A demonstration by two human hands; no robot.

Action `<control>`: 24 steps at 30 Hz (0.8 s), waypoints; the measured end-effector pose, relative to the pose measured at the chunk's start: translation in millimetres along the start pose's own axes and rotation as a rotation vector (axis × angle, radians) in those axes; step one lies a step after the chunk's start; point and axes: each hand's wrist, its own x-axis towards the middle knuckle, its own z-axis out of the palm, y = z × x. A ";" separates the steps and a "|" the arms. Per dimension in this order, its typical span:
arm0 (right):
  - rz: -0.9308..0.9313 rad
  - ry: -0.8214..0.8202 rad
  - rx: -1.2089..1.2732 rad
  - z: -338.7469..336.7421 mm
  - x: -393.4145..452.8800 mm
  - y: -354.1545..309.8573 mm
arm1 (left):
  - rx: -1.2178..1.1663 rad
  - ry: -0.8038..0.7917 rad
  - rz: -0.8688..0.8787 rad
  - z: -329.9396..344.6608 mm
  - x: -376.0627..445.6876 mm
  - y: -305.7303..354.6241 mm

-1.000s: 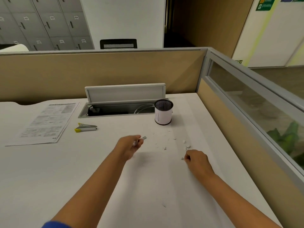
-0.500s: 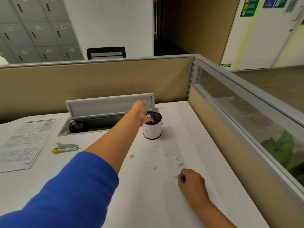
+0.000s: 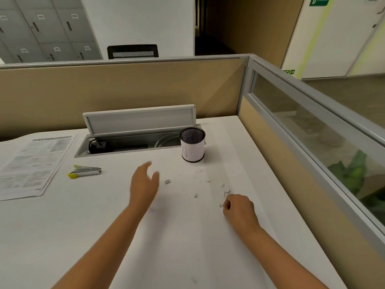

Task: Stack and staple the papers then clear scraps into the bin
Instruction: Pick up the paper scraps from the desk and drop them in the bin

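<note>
A small round mesh bin (image 3: 192,144) wrapped in white paper stands on the white desk (image 3: 187,236) near the cable tray. Several tiny paper scraps (image 3: 224,189) lie scattered in front of it. My left hand (image 3: 143,186) hovers blurred above the desk, fingers apart and empty, just left of a grey scrap (image 3: 167,181). My right hand (image 3: 239,209) rests on the desk as a loose fist, fingertips pinched at the scraps; what it holds is too small to tell. The printed paper stack (image 3: 33,163) lies at far left, with the yellow-tipped stapler (image 3: 84,171) beside it.
An open cable tray (image 3: 129,142) with a raised grey lid sits at the back of the desk. Beige partition panels (image 3: 125,90) close off the back, and a glass-topped one runs along the right (image 3: 302,142).
My left hand has pulled back from over the bin, where it dropped a scrap, and now hovers empty nearer me. My right hand has stayed at the scraps.
</note>
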 end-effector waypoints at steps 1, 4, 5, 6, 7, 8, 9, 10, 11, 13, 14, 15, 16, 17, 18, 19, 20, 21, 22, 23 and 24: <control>0.008 -0.008 -0.005 -1.4 -0.8 -0.6 | 0.111 0.009 -0.009 -3.6 -12.3 -28.9; 0.016 -0.063 0.006 -5.8 1.6 -3.4 | 0.437 -0.007 -0.062 -11.9 -41.7 -92.5; 0.028 -0.093 0.015 -7.2 5.4 -5.8 | 0.523 -0.014 -0.057 -14.2 -48.8 -103.7; 0.045 -0.125 0.006 -9.5 11.0 -8.3 | 0.574 -0.016 -0.048 -15.4 -53.1 -109.6; 0.059 -0.161 -0.025 -14.2 17.3 -13.0 | 0.592 -0.012 -0.040 -15.9 -55.0 -111.5; 0.067 -0.193 -0.063 -20.5 23.4 -19.7 | 0.594 -0.008 -0.041 -16.6 -56.0 -111.4; 0.066 -0.198 -0.089 -27.3 29.8 -26.5 | 0.593 -0.006 -0.044 -17.1 -56.5 -110.0; 0.056 -0.177 -0.084 -35.6 37.9 -33.9 | 0.590 0.000 -0.042 -17.2 -56.2 -108.5; 0.039 -0.133 -0.064 -44.2 47.7 -41.8 | 0.590 0.005 -0.040 -16.9 -56.3 -107.9; -0.012 -0.019 -0.002 -62.6 66.7 -60.4 | 0.600 0.005 -0.035 -16.6 -57.1 -107.5; -0.037 0.031 0.022 -71.2 76.0 -70.7 | 0.603 0.006 -0.035 -17.2 -57.4 -107.9; -0.054 0.070 0.043 -78.4 86.6 -80.7 | 0.604 0.009 -0.036 -17.7 -57.2 -108.1; -0.066 0.106 0.060 -84.0 97.2 -88.7 | 0.604 0.011 -0.036 -17.6 -56.8 -108.3; -0.074 0.132 0.075 -87.4 107.6 -95.2 | 0.607 0.014 -0.034 -17.4 -56.4 -108.1; -0.091 0.154 0.087 -89.0 117.4 -100.2 | 0.612 0.018 -0.032 -17.0 -56.3 -107.8; -0.109 0.164 0.097 -88.9 126.1 -104.3 | 0.612 0.023 -0.033 -16.5 -56.2 -107.2; -0.126 0.170 0.099 -88.5 133.0 -107.9 | 0.609 0.026 -0.035 -16.0 -56.1 -106.6; -0.138 0.173 0.099 -87.7 139.0 -111.5 | 0.606 0.029 -0.038 -15.6 -55.0 -106.1; -0.145 0.179 0.101 -86.9 143.7 -114.5 | 0.607 0.030 -0.039 -15.3 -54.4 -105.5; -0.146 0.183 0.106 -86.1 148.1 -116.9 | 0.607 0.029 -0.040 -15.0 -54.0 -104.6; -0.147 0.182 0.108 -84.5 152.4 -118.7 | 0.605 0.027 -0.042 -14.6 -53.7 -104.8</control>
